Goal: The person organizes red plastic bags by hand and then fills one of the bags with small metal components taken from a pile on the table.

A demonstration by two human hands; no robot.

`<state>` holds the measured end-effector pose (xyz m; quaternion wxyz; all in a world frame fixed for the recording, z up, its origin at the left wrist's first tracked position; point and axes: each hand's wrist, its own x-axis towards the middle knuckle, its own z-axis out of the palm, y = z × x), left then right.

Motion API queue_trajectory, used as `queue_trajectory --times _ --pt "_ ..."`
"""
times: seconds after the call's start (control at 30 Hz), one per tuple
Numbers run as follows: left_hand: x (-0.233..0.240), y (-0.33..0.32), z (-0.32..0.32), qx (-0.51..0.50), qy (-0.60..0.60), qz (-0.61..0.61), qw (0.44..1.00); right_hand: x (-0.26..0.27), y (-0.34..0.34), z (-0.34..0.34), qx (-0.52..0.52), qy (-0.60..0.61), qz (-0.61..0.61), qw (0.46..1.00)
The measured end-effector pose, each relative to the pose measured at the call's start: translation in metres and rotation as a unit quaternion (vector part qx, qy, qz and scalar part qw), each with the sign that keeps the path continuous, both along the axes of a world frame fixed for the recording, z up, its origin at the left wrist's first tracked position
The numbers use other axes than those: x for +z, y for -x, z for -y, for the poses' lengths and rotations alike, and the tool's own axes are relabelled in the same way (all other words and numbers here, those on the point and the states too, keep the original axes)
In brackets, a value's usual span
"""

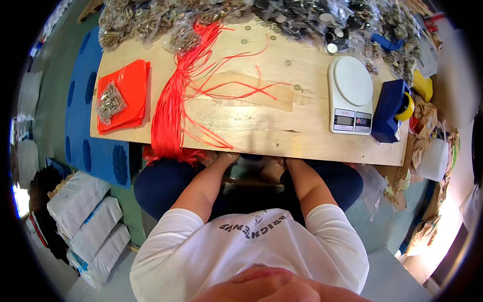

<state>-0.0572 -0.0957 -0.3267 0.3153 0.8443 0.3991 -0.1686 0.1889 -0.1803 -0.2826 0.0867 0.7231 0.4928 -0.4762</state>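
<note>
Both my hands are out of view, since my forearms run down to the table's front edge and the wrists pass beneath it. Before me on the plywood table [241, 124] lies a long bundle of red plastic strings [169, 109], with loose strands spread to its right. At the left, a clear bag of small metal parts [110, 102] rests on a stack of red plastic sheets [132, 87]. A white digital kitchen scale [351, 94] stands at the right. Beside it is a blue tape dispenser [388, 113] with a yellow tape roll [406, 107].
Bagged metal parts [139, 22] and dark round pieces [298, 22] are heaped along the far edge. Several washers [288, 63] lie on the plywood. A blue plastic pallet [102, 154] is at the left, near stacked white packages [88, 226]. Crumpled brown paper [424, 120] is at the right.
</note>
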Motion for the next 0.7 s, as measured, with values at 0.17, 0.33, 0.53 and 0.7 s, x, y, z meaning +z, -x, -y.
queue_trajectory --times 0.17,0.33,0.53,0.7 --pt "0.048 -0.030 -0.001 -0.092 0.027 -0.142 0.985 -0.037 0.011 0.021 -0.040 -0.037 -0.011 0.998" --pt "0.078 -0.052 0.016 -0.072 -0.176 0.027 0.981 -0.048 0.040 0.025 -0.091 -0.166 0.043 0.981" --pt "0.135 -0.053 0.025 -0.178 -0.103 -0.081 0.975 0.119 0.047 0.008 -0.078 -0.185 0.025 0.979" --pt "0.143 -0.033 0.044 -0.139 -0.131 0.031 0.981 0.187 0.013 0.051 -0.017 -0.200 -0.067 0.977"
